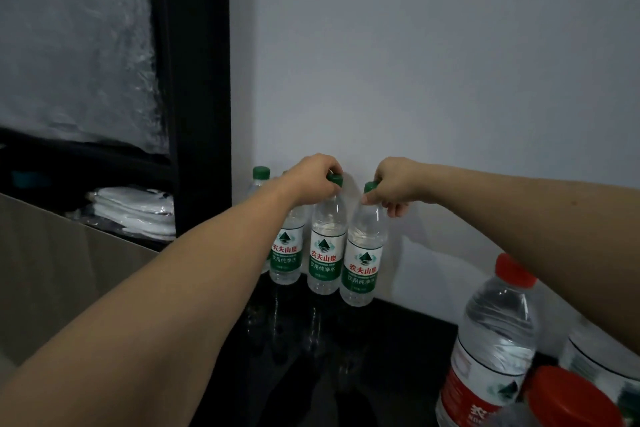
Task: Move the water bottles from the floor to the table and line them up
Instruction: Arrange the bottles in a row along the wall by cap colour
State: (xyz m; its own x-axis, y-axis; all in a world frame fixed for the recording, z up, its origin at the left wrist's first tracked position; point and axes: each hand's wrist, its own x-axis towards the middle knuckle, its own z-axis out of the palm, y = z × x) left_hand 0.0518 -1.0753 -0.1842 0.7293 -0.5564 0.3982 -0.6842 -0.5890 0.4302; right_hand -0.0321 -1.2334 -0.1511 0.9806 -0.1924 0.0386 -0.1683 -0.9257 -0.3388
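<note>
Green-capped clear plastic water bottles (325, 239), frame centre, on glossy black table (398, 340): my left hand (317, 177) and right hand (394, 184) each pinch a neck. Risk: nudging neighbours topples the tight row.

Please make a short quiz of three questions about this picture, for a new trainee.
1. True or false: each hand grips the neck of a clear plastic bottle with a green cap.
2. Which cap colour have the large bottles at the near right? A red, B blue, C white.
3. Fill in: the green-capped bottles stand on a glossy ____ table.

Key:
1. True: left hand, right hand, on two bottles.
2. A, red cap.
3. Black, table.
</note>
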